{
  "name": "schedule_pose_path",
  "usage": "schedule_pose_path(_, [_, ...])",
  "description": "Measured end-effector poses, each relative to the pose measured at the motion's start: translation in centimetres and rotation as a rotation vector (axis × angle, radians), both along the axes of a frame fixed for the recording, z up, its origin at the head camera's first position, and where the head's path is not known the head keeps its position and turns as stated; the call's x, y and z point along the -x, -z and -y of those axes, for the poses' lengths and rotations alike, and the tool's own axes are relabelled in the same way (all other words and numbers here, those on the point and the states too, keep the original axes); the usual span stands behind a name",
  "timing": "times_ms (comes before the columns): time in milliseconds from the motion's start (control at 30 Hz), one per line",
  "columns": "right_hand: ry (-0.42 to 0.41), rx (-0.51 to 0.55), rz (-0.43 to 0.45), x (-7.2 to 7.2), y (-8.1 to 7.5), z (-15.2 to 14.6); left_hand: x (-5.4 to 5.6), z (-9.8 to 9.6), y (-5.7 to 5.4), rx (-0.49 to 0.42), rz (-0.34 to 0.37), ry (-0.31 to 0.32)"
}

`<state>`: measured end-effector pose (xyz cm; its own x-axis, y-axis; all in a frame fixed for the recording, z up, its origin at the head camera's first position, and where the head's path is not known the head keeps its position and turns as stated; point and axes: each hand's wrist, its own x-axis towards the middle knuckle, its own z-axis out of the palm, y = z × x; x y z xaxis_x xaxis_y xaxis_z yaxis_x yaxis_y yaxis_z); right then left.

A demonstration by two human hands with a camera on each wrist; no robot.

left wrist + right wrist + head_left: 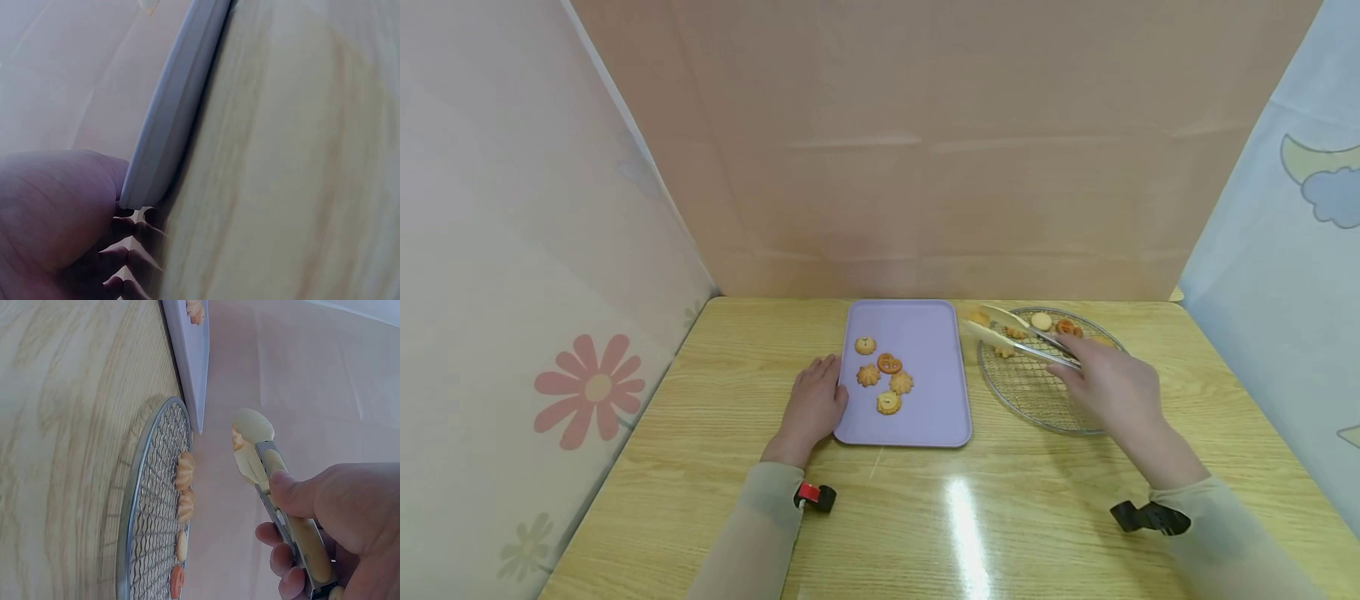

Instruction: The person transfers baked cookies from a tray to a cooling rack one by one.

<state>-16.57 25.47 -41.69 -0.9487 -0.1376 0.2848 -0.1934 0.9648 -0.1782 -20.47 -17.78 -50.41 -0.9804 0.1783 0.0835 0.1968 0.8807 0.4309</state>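
Observation:
My right hand grips a pair of tongs with metal arms and pale, broad tips. Between the tips sits a golden cookie, partly hidden by them, above the left rim of a round wire rack. My left hand lies at the left edge of a lilac tray, its thumb at the rim and its fingers on the table. On the tray lie several cookies, among them a pretzel-shaped one, a flower-shaped one and a round one.
On the rack are several more baked pieces, including a pale round cookie and a brown pretzel-shaped one. The wooden table ends at a brown back panel. Printed cloth walls stand at both sides.

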Motion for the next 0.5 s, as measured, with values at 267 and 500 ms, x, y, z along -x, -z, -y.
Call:
schedule_pose_path(267, [-0.010, -0.019, -0.053, -1.2, 0.4, -1.0, 0.0, -0.1, 0.0, -0.004, 0.003, 0.006])
schedule_pose_path(500, [-0.010, -0.028, -0.054, -2.2, 0.7, -1.7, 0.0, 0.0, 0.0, -0.011, 0.000, 0.000])
